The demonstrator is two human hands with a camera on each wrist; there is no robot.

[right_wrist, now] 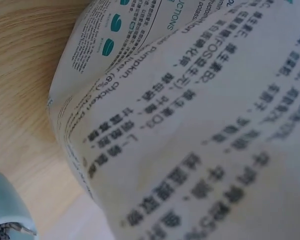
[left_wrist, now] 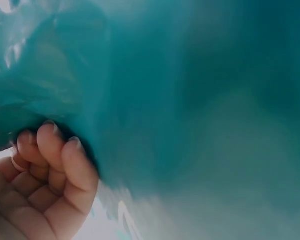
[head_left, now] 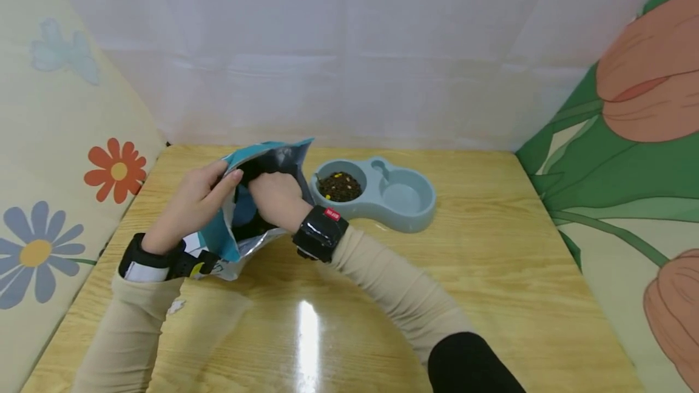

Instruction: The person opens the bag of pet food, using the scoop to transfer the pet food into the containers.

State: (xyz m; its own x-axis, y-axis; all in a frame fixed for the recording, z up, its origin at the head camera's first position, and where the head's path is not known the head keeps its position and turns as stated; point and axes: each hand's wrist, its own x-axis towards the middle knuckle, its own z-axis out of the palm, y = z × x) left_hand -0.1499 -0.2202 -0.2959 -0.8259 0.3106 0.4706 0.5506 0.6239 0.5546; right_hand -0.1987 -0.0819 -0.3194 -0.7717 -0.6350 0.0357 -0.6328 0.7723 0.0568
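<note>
A teal and white pet food bag (head_left: 215, 238) stands at the left of the table with its silver-lined mouth spread wide. My left hand (head_left: 188, 211) grips the bag's left rim, thumb over the edge and fingers curled on the outside. In the left wrist view those fingers (left_wrist: 55, 170) lie against the teal film. My right hand (head_left: 277, 198) reaches into the mouth, its fingers hidden inside; I cannot tell what they hold. Below it, inside the bag, shows a blue rounded thing (head_left: 244, 206). Printed text covers the bag's white side in the right wrist view.
Just right of the bag sits a blue-grey double pet bowl (head_left: 377, 206). Its left hollow holds dark brown kibble (head_left: 340, 187) with some yellow bits; the right hollow shows bare. A white curtain hangs behind the wooden table (head_left: 480, 259), and flowered panels flank it.
</note>
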